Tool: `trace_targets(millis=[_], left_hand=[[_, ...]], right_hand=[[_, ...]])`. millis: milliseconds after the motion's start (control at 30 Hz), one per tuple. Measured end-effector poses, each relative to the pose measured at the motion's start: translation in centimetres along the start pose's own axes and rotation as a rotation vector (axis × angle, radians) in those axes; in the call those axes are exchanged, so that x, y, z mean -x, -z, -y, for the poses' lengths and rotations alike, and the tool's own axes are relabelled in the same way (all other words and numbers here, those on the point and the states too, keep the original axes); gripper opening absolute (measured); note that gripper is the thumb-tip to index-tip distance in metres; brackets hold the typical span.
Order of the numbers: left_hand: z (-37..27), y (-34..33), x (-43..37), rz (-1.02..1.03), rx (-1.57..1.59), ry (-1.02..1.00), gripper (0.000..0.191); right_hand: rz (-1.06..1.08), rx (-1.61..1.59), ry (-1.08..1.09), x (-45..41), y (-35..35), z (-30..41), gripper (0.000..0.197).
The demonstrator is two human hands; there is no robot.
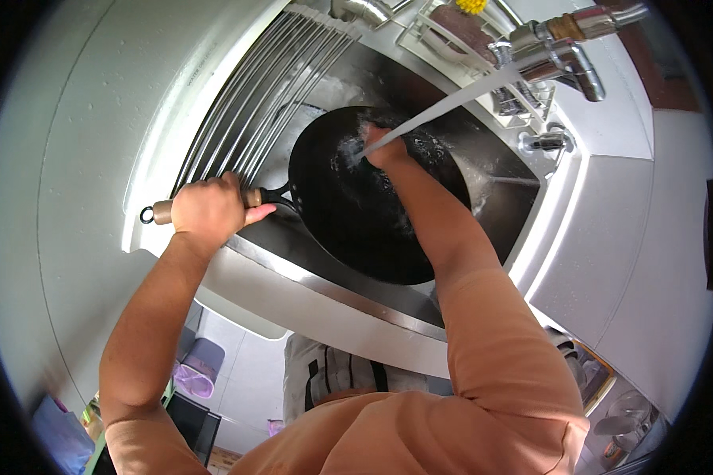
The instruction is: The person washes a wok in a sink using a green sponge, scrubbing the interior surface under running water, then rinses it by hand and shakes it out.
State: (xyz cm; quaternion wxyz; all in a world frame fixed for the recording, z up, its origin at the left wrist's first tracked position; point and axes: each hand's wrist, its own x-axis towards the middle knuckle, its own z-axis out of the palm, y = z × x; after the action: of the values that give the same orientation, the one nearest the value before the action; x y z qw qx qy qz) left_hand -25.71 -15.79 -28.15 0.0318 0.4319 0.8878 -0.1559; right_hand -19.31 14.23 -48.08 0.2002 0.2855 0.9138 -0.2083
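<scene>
A black wok [356, 237] lies tilted in a stainless steel sink [499, 219]. My left hand [208, 205] is wrapped around its brown handle [163, 212], which ends in a black hanging ring. Inside the wok, my right hand [385, 147] is at the upper part of the bowl. Its fingers are hidden by splashing water, so whether it holds anything cannot be seen. From the chrome faucet [546, 56], a running stream of water [445, 107] falls into the wok beside that hand.
A metal roll-up drying rack [255, 89] covers the sink's left part. Behind the sink stands a white wire caddy [445, 35] with a brown sponge or cloth [460, 29] and a yellow scrubber [471, 5]. White counter [606, 237] borders the right side. A lined bin [202, 368] stands on the floor.
</scene>
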Motion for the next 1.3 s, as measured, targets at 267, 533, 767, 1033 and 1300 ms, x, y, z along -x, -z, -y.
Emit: trace_targets(millis=[267,533,767,1033,1300], left_hand=[[0.3,-0.2,-0.2,-0.008,0.028,0.008,0.067],[0.3,-0.4,0.0,-0.003,0.057,0.01,0.067],[0.2,-0.7,0.0,-0.005,0.017,0.012,0.067],[0.0,-0.5,0.1,-0.053,-0.011,-0.008,0.067],[0.1,-0.6,0.1,-0.147,-0.023,-0.048,0.067]], right_hand=[[-0.16,-0.179,-0.208,0.0,-2.3,0.9,0.025],[-0.268,-0.188,-0.145,0.1,-2.5,-3.1,0.028],[0.133,-0.506,0.315,2.7,-3.7,4.2,0.025],[-0.094,-0.012,0.311,2.9,-0.9,1.9,0.032],[-0.032,0.064,-0.107,4.1,0.5,-4.4,0.035]])
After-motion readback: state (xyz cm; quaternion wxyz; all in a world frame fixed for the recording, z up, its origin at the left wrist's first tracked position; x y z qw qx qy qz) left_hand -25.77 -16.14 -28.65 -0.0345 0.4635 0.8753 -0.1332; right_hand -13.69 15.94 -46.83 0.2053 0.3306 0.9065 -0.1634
